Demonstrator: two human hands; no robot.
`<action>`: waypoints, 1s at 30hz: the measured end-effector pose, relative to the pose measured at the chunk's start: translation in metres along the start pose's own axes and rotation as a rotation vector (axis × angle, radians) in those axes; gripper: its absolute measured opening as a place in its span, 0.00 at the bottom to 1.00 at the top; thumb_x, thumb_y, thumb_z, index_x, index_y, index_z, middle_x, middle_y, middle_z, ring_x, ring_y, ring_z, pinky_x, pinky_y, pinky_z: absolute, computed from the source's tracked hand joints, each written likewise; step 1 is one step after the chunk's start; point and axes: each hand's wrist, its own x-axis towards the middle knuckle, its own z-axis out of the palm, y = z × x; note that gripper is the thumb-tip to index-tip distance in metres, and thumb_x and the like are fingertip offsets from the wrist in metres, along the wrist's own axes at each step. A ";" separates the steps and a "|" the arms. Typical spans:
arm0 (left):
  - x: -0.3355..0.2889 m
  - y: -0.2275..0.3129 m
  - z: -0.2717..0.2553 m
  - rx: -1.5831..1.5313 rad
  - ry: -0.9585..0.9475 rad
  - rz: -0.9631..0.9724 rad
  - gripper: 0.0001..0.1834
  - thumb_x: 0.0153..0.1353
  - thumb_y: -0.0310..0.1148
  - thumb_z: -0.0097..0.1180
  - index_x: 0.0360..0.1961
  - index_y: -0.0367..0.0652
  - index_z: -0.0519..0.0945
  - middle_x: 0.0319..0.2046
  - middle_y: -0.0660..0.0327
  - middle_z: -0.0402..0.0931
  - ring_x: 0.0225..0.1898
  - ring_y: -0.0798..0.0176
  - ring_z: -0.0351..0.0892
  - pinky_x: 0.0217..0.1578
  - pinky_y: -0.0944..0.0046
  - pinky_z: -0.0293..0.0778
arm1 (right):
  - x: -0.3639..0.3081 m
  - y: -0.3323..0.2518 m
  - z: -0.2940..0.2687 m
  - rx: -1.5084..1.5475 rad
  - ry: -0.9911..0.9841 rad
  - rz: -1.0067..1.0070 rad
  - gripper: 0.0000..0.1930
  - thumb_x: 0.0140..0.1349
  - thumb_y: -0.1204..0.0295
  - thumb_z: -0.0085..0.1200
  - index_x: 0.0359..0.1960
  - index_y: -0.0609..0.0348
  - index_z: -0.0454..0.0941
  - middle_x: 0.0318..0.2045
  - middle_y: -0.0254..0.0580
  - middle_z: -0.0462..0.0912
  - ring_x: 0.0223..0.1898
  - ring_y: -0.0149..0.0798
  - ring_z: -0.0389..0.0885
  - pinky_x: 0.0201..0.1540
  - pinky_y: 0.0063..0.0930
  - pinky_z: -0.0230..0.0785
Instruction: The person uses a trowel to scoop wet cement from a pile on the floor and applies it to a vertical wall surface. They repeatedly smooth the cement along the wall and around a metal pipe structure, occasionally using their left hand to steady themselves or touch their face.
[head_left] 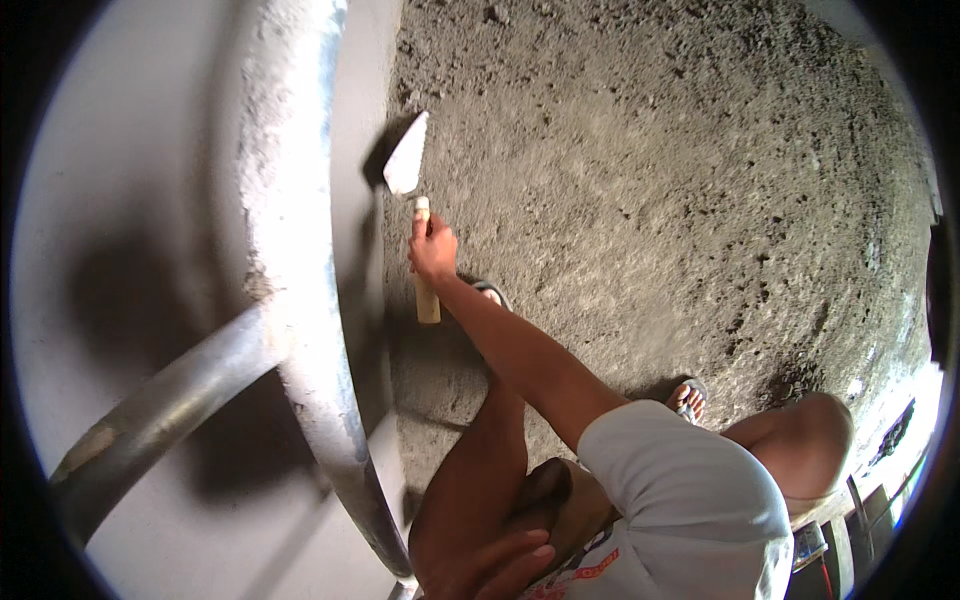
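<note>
My right hand (435, 252) is closed around the wooden handle of a pointed trowel (407, 158). The blade points away from me, beside the line where a pale wall (150, 110) meets rough grey concrete (640, 200). Whether the metal touches either surface I cannot tell. At the lower edge, my left hand (515, 560) lies near my bent left leg, its fingers stretched out and partly visible, with nothing seen in them.
A thick metal pipe (300, 200), crusted with pale residue, runs along the left, joined by a slanting pipe (170, 400). My sandalled feet (688, 400) stand on the concrete. Some small items (810, 548) sit at the lower right.
</note>
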 end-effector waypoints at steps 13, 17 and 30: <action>0.063 -0.048 0.049 -0.378 0.032 -0.263 0.24 0.68 0.51 0.47 0.57 0.46 0.69 0.54 0.59 0.68 0.55 0.56 0.72 0.53 0.54 0.72 | 0.085 -0.058 -0.016 -0.181 0.142 -0.213 0.18 0.69 0.60 0.46 0.36 0.68 0.76 0.20 0.55 0.81 0.19 0.50 0.83 0.21 0.42 0.76; 0.079 -0.060 0.050 -0.590 0.029 -0.340 0.25 0.69 0.53 0.46 0.58 0.48 0.68 0.56 0.61 0.66 0.56 0.58 0.71 0.53 0.54 0.72 | 0.053 -0.077 -0.033 -0.095 0.212 -0.114 0.17 0.70 0.61 0.45 0.36 0.66 0.75 0.20 0.49 0.80 0.20 0.45 0.82 0.22 0.40 0.76; 0.082 0.018 0.057 -0.527 0.120 -0.387 0.32 0.71 0.57 0.39 0.62 0.41 0.67 0.60 0.58 0.63 0.62 0.58 0.65 0.59 0.55 0.68 | 0.144 -0.133 0.007 -0.255 -0.054 -0.083 0.21 0.68 0.58 0.48 0.32 0.69 0.77 0.19 0.48 0.82 0.18 0.44 0.84 0.21 0.38 0.80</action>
